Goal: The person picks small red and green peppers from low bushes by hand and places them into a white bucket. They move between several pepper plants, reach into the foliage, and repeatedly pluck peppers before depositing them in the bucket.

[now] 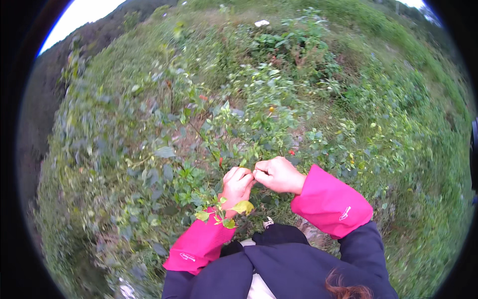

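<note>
My left hand and my right hand meet at their fingertips, low over leafy pepper plants. Fingers on both are curled inward, and whatever lies between them is too small and hidden to make out. Just above my left hand hangs a narrow red pepper. Another red fruit shows beyond my right hand. A leafy sprig with a yellowing leaf overlaps my left wrist. Bright pink sleeve cuffs cover both forearms.
Dense green growth spreads around me. An orange fruit and a blurred red one hang farther off. Beyond them lies a white object. At the lower left is a shiny pale patch. A dark wooded slope rises at left.
</note>
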Demonstrator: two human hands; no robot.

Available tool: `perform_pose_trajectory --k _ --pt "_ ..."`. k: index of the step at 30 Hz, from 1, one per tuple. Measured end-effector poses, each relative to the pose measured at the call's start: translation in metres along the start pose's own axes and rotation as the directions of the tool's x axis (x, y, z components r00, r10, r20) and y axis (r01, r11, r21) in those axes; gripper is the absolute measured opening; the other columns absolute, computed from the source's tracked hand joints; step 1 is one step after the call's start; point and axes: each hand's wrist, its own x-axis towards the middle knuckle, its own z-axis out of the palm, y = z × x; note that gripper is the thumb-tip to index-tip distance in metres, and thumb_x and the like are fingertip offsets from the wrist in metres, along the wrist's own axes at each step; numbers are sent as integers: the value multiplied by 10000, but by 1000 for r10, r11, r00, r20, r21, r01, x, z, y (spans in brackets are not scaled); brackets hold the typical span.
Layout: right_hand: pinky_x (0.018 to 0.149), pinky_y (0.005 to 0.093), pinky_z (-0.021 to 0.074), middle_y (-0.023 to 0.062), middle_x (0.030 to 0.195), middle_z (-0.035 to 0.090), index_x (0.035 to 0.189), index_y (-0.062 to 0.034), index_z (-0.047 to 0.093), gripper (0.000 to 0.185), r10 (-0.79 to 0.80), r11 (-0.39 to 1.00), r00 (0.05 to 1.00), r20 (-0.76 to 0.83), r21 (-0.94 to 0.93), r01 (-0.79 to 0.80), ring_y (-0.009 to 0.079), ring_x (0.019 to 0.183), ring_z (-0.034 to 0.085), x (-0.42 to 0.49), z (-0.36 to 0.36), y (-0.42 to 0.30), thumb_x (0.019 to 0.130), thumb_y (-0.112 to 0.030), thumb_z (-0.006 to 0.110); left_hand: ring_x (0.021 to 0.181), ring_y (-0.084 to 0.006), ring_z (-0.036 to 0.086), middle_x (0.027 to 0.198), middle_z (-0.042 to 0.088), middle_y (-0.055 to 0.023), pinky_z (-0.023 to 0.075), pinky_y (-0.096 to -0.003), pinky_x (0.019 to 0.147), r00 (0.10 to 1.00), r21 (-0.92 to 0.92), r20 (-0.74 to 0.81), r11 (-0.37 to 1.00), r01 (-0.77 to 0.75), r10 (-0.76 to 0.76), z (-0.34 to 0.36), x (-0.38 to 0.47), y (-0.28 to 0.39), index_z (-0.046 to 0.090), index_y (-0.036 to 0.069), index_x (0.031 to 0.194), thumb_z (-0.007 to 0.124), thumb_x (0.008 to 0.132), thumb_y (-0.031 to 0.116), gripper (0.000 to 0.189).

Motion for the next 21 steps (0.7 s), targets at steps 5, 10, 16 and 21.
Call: perform_pose_trajectory --k 5,10,16,21 --pt "441 231 275 -18 602 458 740 -35 542 269 -142 304 904 404 887 -349 72 481 361 25 -10 9 930 -205 456 832 -269 532 893 572 -67 412 -391 767 993 89 55 990 -106 101 -21 4 -2 586 61 829 664 661 63 185" --pt "414 184 262 37 717 489 873 -17 535 264 -279 -264 839 467 803 -535 71 486 360 52 -42 -9 941 -246 422 915 -264 561 950 601 -77 440 -382 811 961 46 -105 964 261 -256 -43 12 20 639 55 994 708 706 150 311" --pt "465 229 344 12 660 539 857 -34 612 239 -235 551 890 391 807 -209 89 533 461 79 -96 -37 921 -250 530 904 -263 572 937 574 -125 461 -345 818 607 -183 -488 753 632 -627 -33 7 1 594 10 1005 641 772 45 240" --pt "651 427 513 154 737 648 866 -85 648 207 -470 795 866 172 -343 500 320 727 650 124 -67 -42 844 -278 577 916 -191 596 1064 616 -111 482 -310 819 571 -121 -396 658 743 -719 3 14 -49 550 38 1172 676 783 76 411"
